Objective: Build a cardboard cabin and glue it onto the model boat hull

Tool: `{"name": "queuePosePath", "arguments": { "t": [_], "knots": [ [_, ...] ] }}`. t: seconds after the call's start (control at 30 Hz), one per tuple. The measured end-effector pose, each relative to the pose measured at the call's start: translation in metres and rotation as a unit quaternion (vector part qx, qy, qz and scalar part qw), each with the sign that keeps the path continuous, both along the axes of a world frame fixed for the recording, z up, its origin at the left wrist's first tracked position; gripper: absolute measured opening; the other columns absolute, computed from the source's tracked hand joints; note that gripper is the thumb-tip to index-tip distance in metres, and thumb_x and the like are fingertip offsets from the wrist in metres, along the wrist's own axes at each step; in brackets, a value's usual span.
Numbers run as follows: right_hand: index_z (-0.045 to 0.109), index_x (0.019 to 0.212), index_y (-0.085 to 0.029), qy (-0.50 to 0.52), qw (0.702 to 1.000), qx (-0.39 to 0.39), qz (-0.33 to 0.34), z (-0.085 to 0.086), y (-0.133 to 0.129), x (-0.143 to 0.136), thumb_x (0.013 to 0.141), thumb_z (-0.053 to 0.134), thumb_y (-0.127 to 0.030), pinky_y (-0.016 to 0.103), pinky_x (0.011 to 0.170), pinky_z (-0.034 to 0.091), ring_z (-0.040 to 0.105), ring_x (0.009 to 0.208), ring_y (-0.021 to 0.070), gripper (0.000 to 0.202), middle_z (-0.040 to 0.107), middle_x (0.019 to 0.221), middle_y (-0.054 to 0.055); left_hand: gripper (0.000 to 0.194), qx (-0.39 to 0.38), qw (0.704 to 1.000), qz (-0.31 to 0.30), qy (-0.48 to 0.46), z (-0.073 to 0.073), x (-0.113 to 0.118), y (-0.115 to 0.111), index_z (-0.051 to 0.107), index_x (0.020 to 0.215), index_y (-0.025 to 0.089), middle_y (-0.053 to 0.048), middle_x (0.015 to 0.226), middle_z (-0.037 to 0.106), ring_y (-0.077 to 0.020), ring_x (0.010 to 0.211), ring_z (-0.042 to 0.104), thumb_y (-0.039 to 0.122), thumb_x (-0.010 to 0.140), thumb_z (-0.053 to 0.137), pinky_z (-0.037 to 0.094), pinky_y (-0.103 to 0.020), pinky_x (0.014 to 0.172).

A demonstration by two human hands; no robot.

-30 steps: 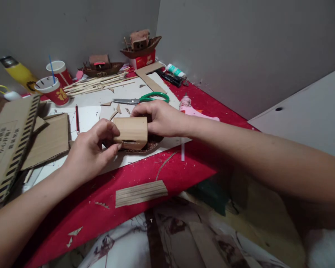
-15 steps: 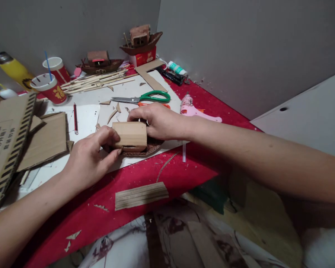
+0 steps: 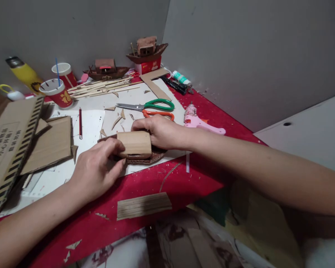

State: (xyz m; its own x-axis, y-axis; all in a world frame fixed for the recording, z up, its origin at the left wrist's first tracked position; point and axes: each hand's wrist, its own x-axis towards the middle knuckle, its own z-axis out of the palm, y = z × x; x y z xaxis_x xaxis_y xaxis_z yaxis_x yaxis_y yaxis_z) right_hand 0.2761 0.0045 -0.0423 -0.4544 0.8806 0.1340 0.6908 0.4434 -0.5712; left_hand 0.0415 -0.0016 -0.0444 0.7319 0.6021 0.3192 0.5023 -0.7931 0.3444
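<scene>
A curved, tan cardboard cabin (image 3: 134, 143) sits on a dark brown cardboard boat hull (image 3: 156, 155), whose corrugated edge shows along the front. My left hand (image 3: 96, 169) has its fingers closed on the cabin's left end, the thumb low by the hull edge. My right hand (image 3: 167, 132) grips the cabin's far right side, its fingertips partly hidden behind it. Behind the boat lie scissors (image 3: 143, 107) with one green and one orange handle, among cardboard scraps. A pink glue gun (image 3: 198, 121) rests on the right, beyond my right wrist.
Two finished model boats (image 3: 107, 69) (image 3: 147, 48) stand at the back by the wall. Wooden sticks (image 3: 100, 87), paper cups (image 3: 58, 93) and a yellow bottle (image 3: 25, 76) are at back left. Cardboard sheets (image 3: 48, 145) and a pencil (image 3: 80, 123) lie left; a corrugated strip (image 3: 143, 206) lies in front.
The head view has shifted, so everything sits slightly lower and to the right. Both hands keep their places on the cabin; the left thumb looks slightly farther from it.
</scene>
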Motion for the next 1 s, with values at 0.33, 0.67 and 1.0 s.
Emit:
{"name": "queuePosePath", "arguments": {
  "t": [0.33, 0.67, 1.0],
  "knots": [
    [0.057, 0.079, -0.018, 0.039, 0.999, 0.008, 0.008, -0.007, -0.001, 0.001, 0.07, 0.048, -0.004, 0.021, 0.062, 0.037, 0.053, 0.068, 0.0117, 0.019, 0.06, 0.073, -0.002, 0.028, -0.165, 0.978, 0.089, -0.087, -0.004, -0.022, -0.022, 0.055, 0.115, 0.023, 0.003, 0.073, 0.064, -0.0099, 0.054, 0.052, 0.027, 0.088, 0.06, 0.042, -0.022, 0.052],
    [0.059, 0.081, -0.017, 0.07, 0.997, 0.012, -0.001, -0.009, -0.008, 0.0, 0.072, 0.049, -0.007, 0.023, 0.062, 0.041, 0.054, 0.068, 0.0122, 0.017, 0.062, 0.074, -0.001, 0.049, -0.555, 0.821, 0.082, -0.108, -0.014, 0.004, -0.013, 0.05, 0.13, 0.018, 0.005, 0.056, 0.062, -0.0102, 0.039, 0.052, 0.03, 0.084, 0.062, 0.038, -0.018, 0.038],
    [0.061, 0.094, -0.017, 0.074, 0.992, 0.1, 0.027, -0.01, -0.017, 0.001, 0.077, 0.053, -0.003, 0.027, 0.068, 0.049, 0.063, 0.078, 0.0165, 0.024, 0.07, 0.087, 0.006, 0.015, -0.467, 0.876, 0.068, -0.1, -0.018, 0.006, -0.017, 0.063, 0.087, 0.019, 0.002, 0.06, 0.062, -0.0115, 0.048, 0.057, 0.026, 0.09, 0.051, 0.043, -0.021, 0.047]
  ]
}}
